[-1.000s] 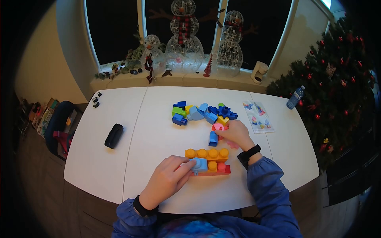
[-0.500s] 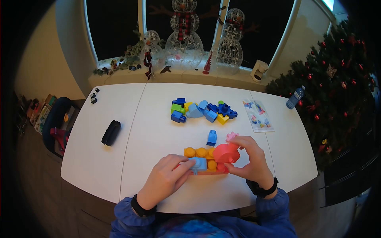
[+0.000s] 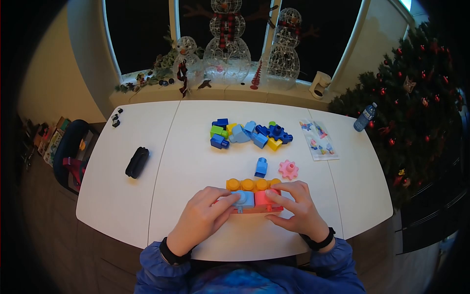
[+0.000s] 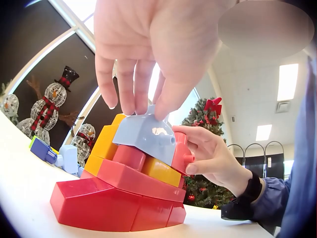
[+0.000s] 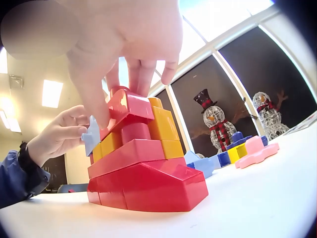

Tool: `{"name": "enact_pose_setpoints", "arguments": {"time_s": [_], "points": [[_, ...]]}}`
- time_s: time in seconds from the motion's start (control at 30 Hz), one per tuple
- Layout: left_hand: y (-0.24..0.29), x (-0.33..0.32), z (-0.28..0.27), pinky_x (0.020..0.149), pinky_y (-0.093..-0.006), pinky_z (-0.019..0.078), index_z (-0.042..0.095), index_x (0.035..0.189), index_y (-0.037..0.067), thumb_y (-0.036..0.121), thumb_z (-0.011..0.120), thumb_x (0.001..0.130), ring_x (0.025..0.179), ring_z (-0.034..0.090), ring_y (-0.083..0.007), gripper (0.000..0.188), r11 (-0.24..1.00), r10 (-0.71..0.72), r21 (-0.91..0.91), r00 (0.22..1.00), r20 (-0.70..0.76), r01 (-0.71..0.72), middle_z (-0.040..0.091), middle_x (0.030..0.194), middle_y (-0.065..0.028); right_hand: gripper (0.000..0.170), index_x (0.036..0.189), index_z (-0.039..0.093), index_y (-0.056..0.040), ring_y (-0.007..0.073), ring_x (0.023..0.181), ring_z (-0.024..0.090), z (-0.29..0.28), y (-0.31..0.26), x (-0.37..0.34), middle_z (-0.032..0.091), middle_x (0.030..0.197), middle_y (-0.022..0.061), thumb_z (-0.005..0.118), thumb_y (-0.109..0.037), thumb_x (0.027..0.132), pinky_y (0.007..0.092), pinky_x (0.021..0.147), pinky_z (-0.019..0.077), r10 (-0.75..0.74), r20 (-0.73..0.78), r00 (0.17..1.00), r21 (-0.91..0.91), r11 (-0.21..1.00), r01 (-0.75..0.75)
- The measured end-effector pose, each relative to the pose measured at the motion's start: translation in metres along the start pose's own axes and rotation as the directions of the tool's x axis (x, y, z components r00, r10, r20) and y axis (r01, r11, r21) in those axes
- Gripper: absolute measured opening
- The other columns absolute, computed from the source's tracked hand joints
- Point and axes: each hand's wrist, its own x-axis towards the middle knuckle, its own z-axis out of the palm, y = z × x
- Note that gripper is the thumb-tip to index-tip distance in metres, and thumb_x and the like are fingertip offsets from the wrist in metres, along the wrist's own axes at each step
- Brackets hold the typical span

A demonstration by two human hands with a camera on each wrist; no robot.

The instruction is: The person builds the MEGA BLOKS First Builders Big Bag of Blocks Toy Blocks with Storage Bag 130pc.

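The block stack [image 5: 128,157] runs left to right between the hands on the worktop [image 3: 196,161]: the left hand [image 3: 201,210] pinches one light-blue block [image 3: 244,200], the right hand [image 3: 299,208] one red block [image 3: 262,198] just beside it. Beyond are one pink gear [image 3: 289,170], nearer the right hand, one blue block [image 3: 261,168], and a block pile [image 3: 239,134], too overlapped to count surely.

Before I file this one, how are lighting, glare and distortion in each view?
Head view: black corners, white table bowed, likely by the wide lens; left wrist: glaring ceiling lights, glints on the light-blue block, blurred oval upper right; right wrist: top edge partly overexposed, highlight on the upper red block, blurred oval upper left.
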Motion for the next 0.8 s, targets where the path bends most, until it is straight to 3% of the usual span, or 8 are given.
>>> {"name": "enact_pose_setpoints", "arguments": {"time_s": [0.3,0.4,0.5,0.7,0.8], "points": [[0.002,0.005,-0.002,0.083,-0.0396,0.0576,0.073,0.119,0.007,0.0,0.083,0.078,0.1,0.067,-0.0302,0.043,1.0,0.007,0.012,1.0,0.01,-0.007,0.07,0.11,-0.0108,0.05,0.128,0.073,-0.0126,0.0288,0.117,0.063,-0.004,0.008,0.001,0.065,0.132,0.0118,0.088,-0.016,0.081,0.0423,0.099,0.046,0.011,0.008,1.0,0.084,0.996,-0.012],[0.003,0.005,-0.004,0.085,-0.04,0.0571,0.073,0.119,0.008,0.0,0.083,0.079,0.102,0.067,-0.0303,0.042,1.0,-0.006,0.028,1.0,0.02,0.005,0.07,0.112,-0.0105,0.041,0.122,0.075,-0.0115,0.0299,0.117,0.064,-0.004,0.004,0.003,0.067,0.132,0.0122,0.086,-0.013,0.083,0.0413,0.099,0.0482,0.123,-0.088,0.988,0.15,0.983,-0.109],[0.006,0.005,-0.003,0.086,-0.0403,0.0567,0.074,0.118,0.008,0.0,0.082,0.079,0.102,0.067,-0.0306,0.04,1.0,0.024,0.017,1.0,-0.015,-0.024,0.07,0.113,-0.0103,0.033,0.115,0.075,-0.0099,0.0308,0.116,0.065,-0.003,0.008,0.002,0.068,0.129,0.0125,0.085,-0.011,0.083,0.0405,0.099,0.0503,0.086,-0.088,0.992,0.13,0.989,-0.074],[0.007,0.011,-0.005,0.087,-0.0407,0.0565,0.074,0.114,0.008,-0.003,0.079,0.078,0.103,0.067,-0.0308,0.038,0.998,0.059,0.032,0.998,0.005,-0.059,0.07,0.114,-0.0103,0.024,0.104,0.072,-0.0048,0.0321,0.115,0.066,0.001,0.006,0.004,0.066,0.131,0.0145,0.084,-0.009,0.084,0.0416,0.098,0.0518,0.136,-0.035,0.99,0.257,0.959,-0.123],[0.005,0.011,-0.003,0.087,-0.0411,0.0564,0.074,0.114,0.008,-0.004,0.079,0.078,0.104,0.068,-0.0305,0.038,0.998,0.057,0.022,0.998,0.008,-0.057,0.07,0.114,-0.0106,0.02,0.096,0.07,-0.0049,0.0317,0.114,0.07,0.001,0.005,0.007,0.068,0.13,0.0178,0.086,-0.007,0.085,0.0385,0.093,0.059,0.152,-0.024,0.988,0.266,0.954,-0.14]]}}
